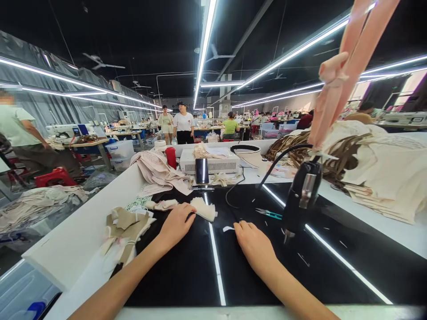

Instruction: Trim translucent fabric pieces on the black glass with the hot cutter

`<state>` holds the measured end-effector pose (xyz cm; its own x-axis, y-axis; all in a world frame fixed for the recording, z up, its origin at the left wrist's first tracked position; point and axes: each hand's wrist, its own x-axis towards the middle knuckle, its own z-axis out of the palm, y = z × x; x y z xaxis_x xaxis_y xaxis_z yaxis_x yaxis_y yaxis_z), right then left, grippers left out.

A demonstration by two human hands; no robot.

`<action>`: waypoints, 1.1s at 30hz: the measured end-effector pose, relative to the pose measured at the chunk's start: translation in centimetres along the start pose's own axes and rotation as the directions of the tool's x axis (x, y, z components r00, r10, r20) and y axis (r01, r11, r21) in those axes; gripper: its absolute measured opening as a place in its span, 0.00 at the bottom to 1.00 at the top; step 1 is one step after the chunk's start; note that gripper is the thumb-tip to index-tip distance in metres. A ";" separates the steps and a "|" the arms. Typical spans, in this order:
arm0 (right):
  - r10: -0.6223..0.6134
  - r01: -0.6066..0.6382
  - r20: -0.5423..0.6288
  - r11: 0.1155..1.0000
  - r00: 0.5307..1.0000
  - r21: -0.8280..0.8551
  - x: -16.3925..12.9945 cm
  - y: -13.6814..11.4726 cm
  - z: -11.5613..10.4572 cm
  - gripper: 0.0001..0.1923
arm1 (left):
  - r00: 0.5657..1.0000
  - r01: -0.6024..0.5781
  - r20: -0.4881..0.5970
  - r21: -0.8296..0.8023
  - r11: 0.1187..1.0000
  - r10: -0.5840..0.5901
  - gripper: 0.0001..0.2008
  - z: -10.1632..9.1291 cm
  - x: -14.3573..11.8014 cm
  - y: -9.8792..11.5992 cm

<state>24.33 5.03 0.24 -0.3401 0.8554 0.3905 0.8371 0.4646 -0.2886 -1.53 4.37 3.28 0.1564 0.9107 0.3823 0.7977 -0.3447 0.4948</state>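
- Left hand (pixel 175 225) lay palm-down on the black glossy worktop (pixel 187 275), its fingers loosely curled and their tips touching a small cream fabric piece (pixel 204 209); nothing was gripped.
- Right hand (pixel 254 242) rested on the same surface, fingers folded under at the knuckles, just beside a tiny white scrap (pixel 228 229); whether it pinched anything could not be told.
- The cream fabric piece lay flat near the worktop's far edge; it appeared thin, soft and light, likely to fold or slide on the polished top; an edge or corner pinch would probably serve best.
- A black tool on a cord (pixel 302 193) stood to the right of the hands; scissors with teal handles (pixel 269 214) lay between it and the right hand.
- Stacked tan and cream cut pieces (pixel 125 229) sat left of the left hand; a larger pile (pixel 376 178) occupied the white bench at right.
- Containers: a red cup (pixel 171 157), contents not visible; a white slatted box (pixel 210 163) bearing loose fabric on top, with a dark phone (pixel 202 170) leaning against its front; lidded white tubs (pixel 120 153) beyond, contents unseen.
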 end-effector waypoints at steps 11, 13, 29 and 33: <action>0.131 -0.252 0.217 0.418 0.967 0.873 -3.3 -4.8 -3.5 0.16 | 0.936 0.315 0.328 -0.624 0.715 -0.126 0.28 1.4 -4.8 5.5; 0.178 -0.359 0.335 0.122 0.925 0.925 -3.6 -5.4 -3.2 0.20 | 0.910 0.388 0.388 -0.681 0.621 -0.144 0.29 1.5 -5.6 6.2; 0.062 -0.356 0.372 0.472 0.926 0.807 -3.1 -4.6 0.1 0.13 | 0.939 0.337 0.231 -0.484 0.808 -0.254 0.07 2.2 -5.8 2.9; 0.015 -0.208 0.298 0.751 0.955 0.627 -3.0 -4.0 0.4 0.12 | 0.966 0.245 0.143 -0.245 0.938 -0.215 0.04 2.1 -6.4 2.5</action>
<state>21.80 0.70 -0.10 -0.4395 0.8917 0.1080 0.4307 0.3148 -0.8458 0.73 -1.89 0.42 0.0628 0.9866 0.1509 0.6440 -0.1555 0.7490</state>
